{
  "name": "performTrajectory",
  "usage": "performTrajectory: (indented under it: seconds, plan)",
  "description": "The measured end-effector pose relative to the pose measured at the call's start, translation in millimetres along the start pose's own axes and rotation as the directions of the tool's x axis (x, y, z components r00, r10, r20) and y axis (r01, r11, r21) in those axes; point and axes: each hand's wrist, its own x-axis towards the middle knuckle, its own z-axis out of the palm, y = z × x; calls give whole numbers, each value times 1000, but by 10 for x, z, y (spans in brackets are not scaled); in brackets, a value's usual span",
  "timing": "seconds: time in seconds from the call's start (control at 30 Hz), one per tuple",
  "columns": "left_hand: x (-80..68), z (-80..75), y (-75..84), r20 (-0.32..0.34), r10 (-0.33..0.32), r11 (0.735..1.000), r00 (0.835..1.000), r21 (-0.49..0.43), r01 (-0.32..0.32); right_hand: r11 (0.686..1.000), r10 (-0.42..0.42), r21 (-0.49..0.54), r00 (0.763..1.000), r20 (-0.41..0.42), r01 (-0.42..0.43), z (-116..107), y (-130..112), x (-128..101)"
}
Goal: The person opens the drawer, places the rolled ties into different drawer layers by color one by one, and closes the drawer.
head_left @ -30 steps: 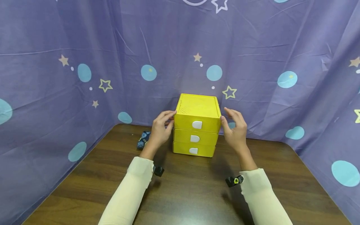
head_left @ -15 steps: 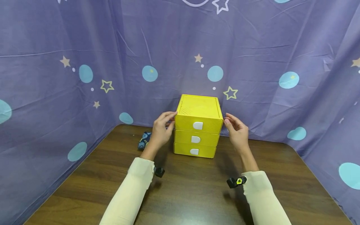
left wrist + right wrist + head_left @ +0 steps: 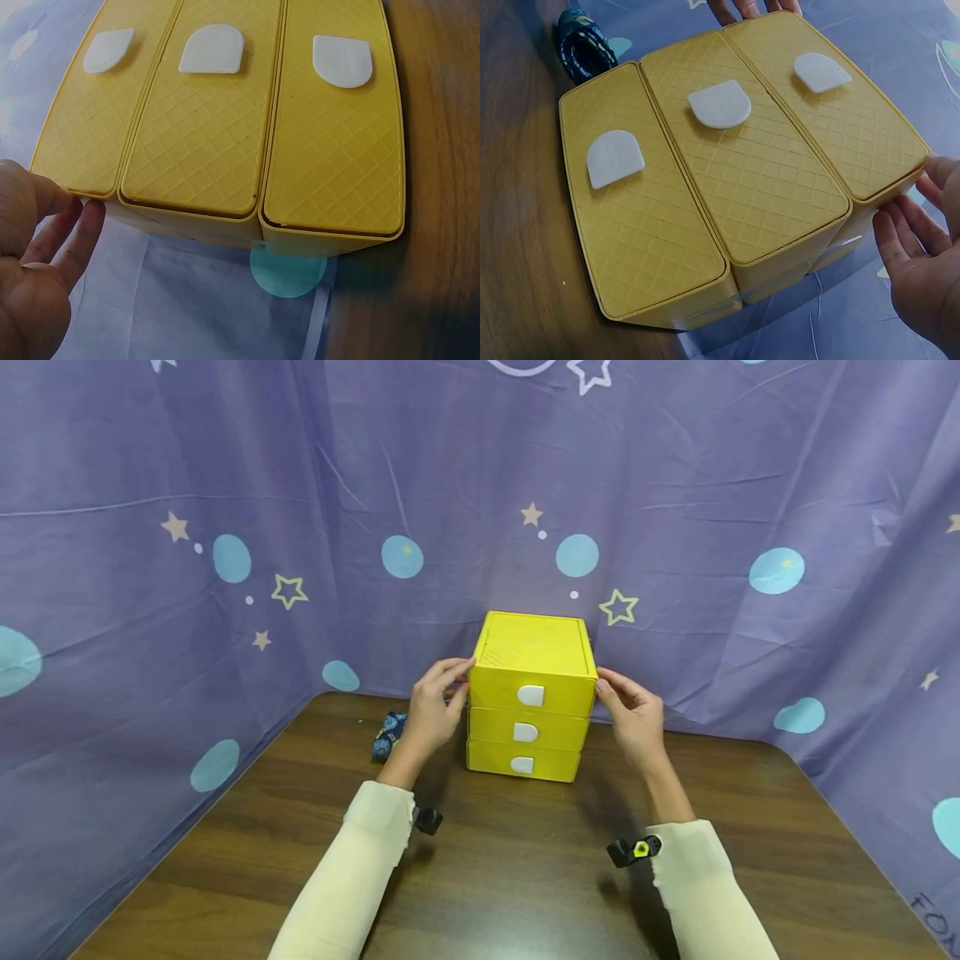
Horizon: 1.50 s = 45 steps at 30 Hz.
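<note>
In the head view a yellow drawer unit (image 3: 536, 643) stands on the table, its three stacked drawers closed and each bearing a white tab handle (image 3: 531, 696). At its upper left edge is my left hand (image 3: 435, 706), fingertips touching the top drawer's side. My right hand (image 3: 637, 718) touches the upper right corner. The right wrist view has that thumb at the front edge and the fingers (image 3: 900, 225) against the side wall. Fingers of both hands are loosely bent; the left wrist view shows the left fingertips (image 3: 90, 214) right at the corner.
A dark blue patterned cloth-like item (image 3: 388, 735) lies left of the drawer unit, partly behind the left wrist. Close behind the unit hangs a purple curtain (image 3: 450, 485) with stars and dots. The brown wooden table (image 3: 510, 877) extends toward me.
My right hand moved slightly off the upper right corner, then came back with its fingers lower and closer to the side. The left hand stays at its edge; the drawers remain closed.
</note>
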Motion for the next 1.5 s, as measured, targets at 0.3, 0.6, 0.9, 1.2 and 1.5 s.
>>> performTrajectory:
  seconds: [0.3,0.6,0.9,1.2,1.5]
  plan:
    - [15,28,95,-36,95,987,995,130,-90,996,66,-64,998,-10,-66,-5,-45,12]
    - [45,55,360,-82,255,932,963,286,-222,993,96,-76,995,7,-95,-4,-135,-18]
    - [-111,91,403,105,366,853,924,360,-379,993,87,-80,996,24,-85,67,-316,-58]
    - [-288,195,238,509,466,660,723,345,-668,994,73,-83,997,7,-73,74,-408,-80]
    - [-420,291,154,737,384,513,556,330,-793,994,45,-96,999,15,-43,102,-401,-76]
